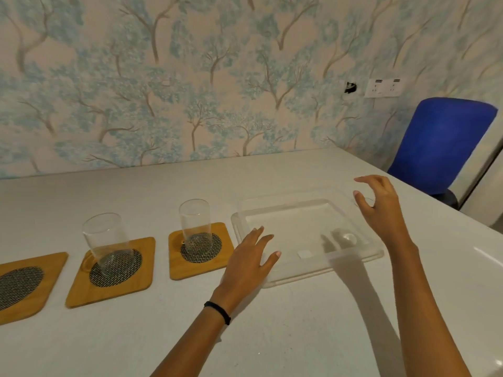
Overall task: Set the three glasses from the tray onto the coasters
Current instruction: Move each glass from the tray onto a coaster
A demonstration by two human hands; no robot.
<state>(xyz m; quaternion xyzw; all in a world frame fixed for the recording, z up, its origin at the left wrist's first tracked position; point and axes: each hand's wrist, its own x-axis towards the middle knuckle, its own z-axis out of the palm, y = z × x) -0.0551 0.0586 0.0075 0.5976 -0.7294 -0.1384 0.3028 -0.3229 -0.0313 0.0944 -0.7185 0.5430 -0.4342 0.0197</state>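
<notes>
Two glasses are seen upright on coasters; the clear tray is flanked by two bare hands.

One glass (195,223) is set on the coaster nearest the tray (201,250), and a second glass (107,242) is set on the middle coaster (113,270); the left coaster (24,285) is partly cut off by the frame edge. Whether a third glass is left in the tray (351,261) cannot be told. The left hand (245,261) is held over the tray's near left corner, fingers (258,235) spread and released, with a dark band (217,311) at the wrist. The right hand (381,205) is raised above the far right corner, fingers curled loosely around nothing. All is carried by a pale tabletop (272,336); a blue chair (438,142) stands beyond, against patterned wallpaper (190,77).
</notes>
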